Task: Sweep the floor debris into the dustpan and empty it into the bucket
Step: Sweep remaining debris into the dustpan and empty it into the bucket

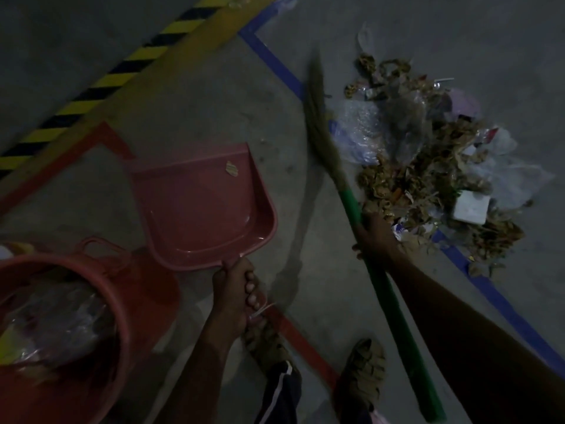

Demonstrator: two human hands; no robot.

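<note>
Dim, underexposed view; corners fall to near black. Broom bristles [318,117] motion-blurred. Soft shadow on floor [214,96] beside dustpan [201,206]. Straight lines bow at edges.

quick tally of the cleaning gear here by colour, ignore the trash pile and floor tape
Pink: 1, the dustpan, gripped by the left hand
Red: 1, the bucket
Green: 1, the broom handle, held in the right hand
Total: 3
</note>
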